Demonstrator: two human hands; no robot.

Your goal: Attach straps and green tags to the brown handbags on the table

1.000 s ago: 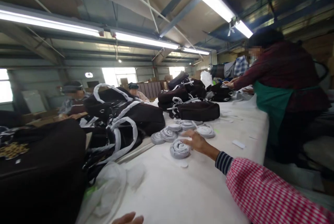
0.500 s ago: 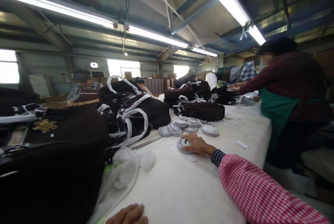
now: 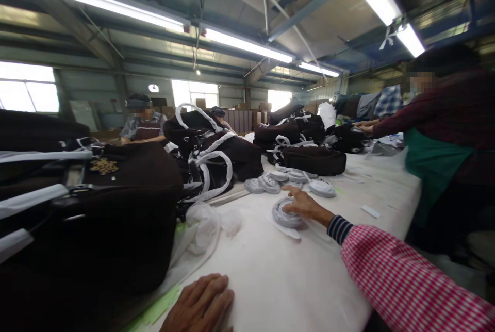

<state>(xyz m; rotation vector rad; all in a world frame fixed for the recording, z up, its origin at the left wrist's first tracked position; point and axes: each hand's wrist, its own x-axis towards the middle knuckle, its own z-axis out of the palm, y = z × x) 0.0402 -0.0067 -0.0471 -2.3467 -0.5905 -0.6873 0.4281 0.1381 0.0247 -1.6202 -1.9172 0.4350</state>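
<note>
My right hand, in a red-and-white checked sleeve, is over a coiled strap in pale grey-white wrapping. Thumb and forefinger are apart, the thumb touching the coil; the far fingers are partly hidden. A loose white end sticks out at the coil's near side. Several similar coils lie just beyond. My left hand lies flat at the table's near edge with fingers stretched out, holding nothing. Beside it is a large dark bag with a leopard-patterned tag.
Dark bags with white-wrapped handles are heaped in the middle, more behind. Thin white wrapping and green paper lie by the large bag. A co-worker in a green apron stands right; others sit behind the bags.
The view has shifted, and more of my left hand shows. My right hand's fingers have spread and lifted from the coil. More of the coil's loose white end is visible.
</note>
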